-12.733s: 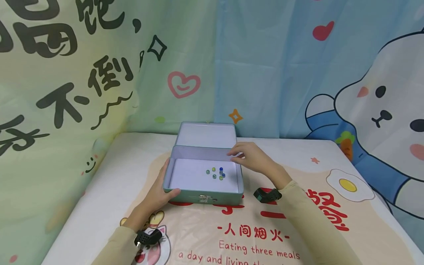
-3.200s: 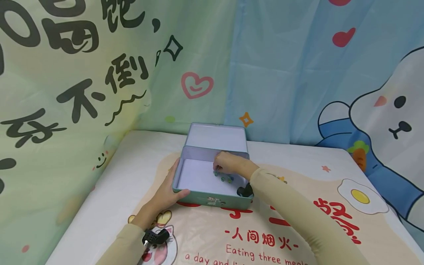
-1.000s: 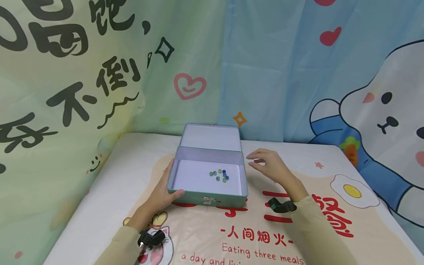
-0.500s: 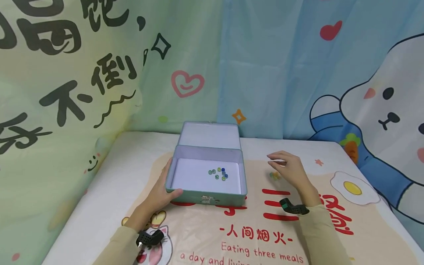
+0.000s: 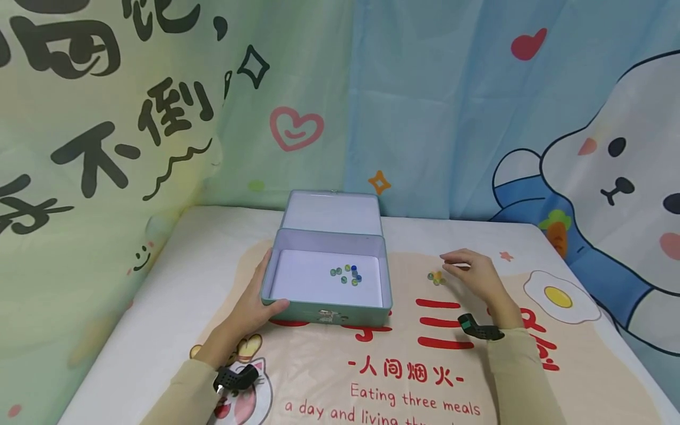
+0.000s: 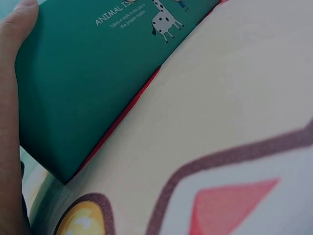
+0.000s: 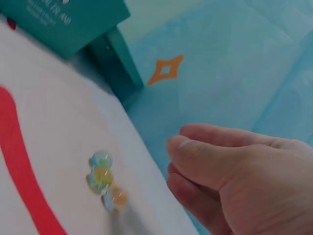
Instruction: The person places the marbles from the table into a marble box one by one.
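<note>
An open green tin box (image 5: 329,317) with a pale inside stands on the cloth, its lid (image 5: 332,212) tipped back. Several blue, green and yellowish glass marbles (image 5: 343,280) lie loose on its floor, right of the middle. My left hand (image 5: 249,307) holds the box at its near left corner, thumb over the front rim and fingers along the left side. In the left wrist view, only part of this hand shows against the green wall. Right of the box, a small cluster of clear marbles (image 7: 101,177) sits on the cloth. Beside and slightly above it hovers my right hand (image 5: 475,277), fingers loosely bent, nothing between them.
A printed cloth (image 5: 414,386) with red characters and a fried-egg picture covers the table. Behind the table hangs a patterned curtain (image 5: 414,118). The box's left and front walls are close to my left forearm.
My right hand was down in the box among the marbles, then rose out and moved right to the cluster on the cloth. The box holds more marbles than at first. The left hand keeps its grip.
</note>
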The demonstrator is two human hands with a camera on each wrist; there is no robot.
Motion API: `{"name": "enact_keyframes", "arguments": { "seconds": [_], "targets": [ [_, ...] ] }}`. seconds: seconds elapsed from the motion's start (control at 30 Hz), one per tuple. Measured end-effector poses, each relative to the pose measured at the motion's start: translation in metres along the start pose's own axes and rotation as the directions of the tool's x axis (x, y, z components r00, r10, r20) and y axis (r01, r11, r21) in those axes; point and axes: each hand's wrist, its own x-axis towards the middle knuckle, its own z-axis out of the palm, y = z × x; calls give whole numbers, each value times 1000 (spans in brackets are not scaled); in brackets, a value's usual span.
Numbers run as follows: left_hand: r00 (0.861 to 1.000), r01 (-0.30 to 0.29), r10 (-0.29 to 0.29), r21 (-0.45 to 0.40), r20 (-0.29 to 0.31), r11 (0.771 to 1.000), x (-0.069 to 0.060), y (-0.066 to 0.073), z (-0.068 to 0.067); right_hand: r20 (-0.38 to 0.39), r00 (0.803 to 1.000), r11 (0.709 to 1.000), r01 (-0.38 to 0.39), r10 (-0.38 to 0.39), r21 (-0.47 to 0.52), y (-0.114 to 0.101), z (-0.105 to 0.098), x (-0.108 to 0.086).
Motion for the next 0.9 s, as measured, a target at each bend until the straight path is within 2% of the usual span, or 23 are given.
{"name": "enact_keyframes", "arguments": {
  "seconds": [0.27, 0.5, 0.6, 0.9],
  "targets": [
    [1000, 9, -9, -4, 4, 1000, -1, -2, 1, 110, 991, 997, -80, 80, -5, 17, 6, -4],
    [1000, 5, -5, -1, -5, 1000, 0, -1, 0, 182, 973, 990, -143, 139, 9, 18, 5, -7],
    [1000, 5, -5, 1, -5, 1000, 0, -1, 0, 205, 968, 989, -149, 144, 6, 19, 5, -8],
    [1000, 4, -4, 8, 3, 1000, 0, 1, 0, 216, 968, 991, -131, 125, 12, 17, 6, -9]
  ]
}}
